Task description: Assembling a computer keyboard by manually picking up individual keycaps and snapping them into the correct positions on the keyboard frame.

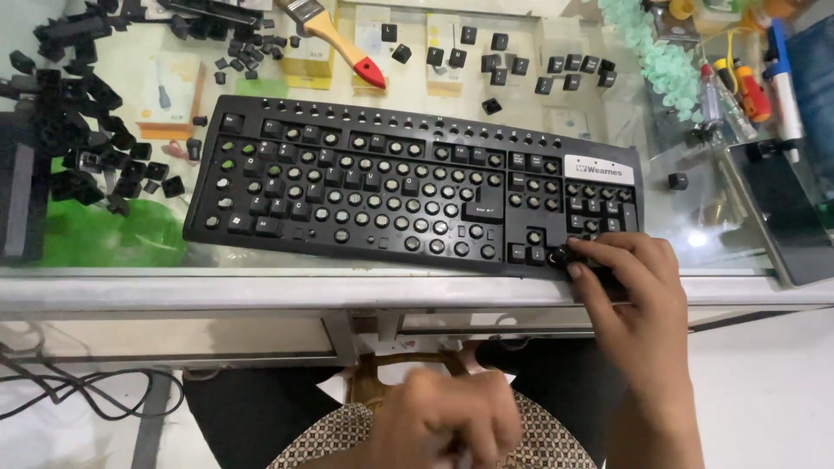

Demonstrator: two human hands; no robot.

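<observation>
A black keyboard (408, 187) lies on a glass-topped counter (347, 287), most of its keycaps taken off so pale round domes show. My right hand (630, 282) rests on its near right corner, fingers curled over the arrow and number-pad keys; whether it grips a keycap cannot be told. My left hand (443, 421) is down in my lap below the counter edge, blurred, fingers closed; anything in it is hidden. Loose black keycaps (95, 130) are heaped to the keyboard's left, and more keycaps (521, 65) are scattered behind it.
A paintbrush with a wooden handle and red tip (334, 35) lies behind the keyboard. Screwdrivers and tools (751, 91) sit at the right, beside a dark flat device (786, 213). A black box (22, 191) stands at the far left. Cables (78, 386) hang below.
</observation>
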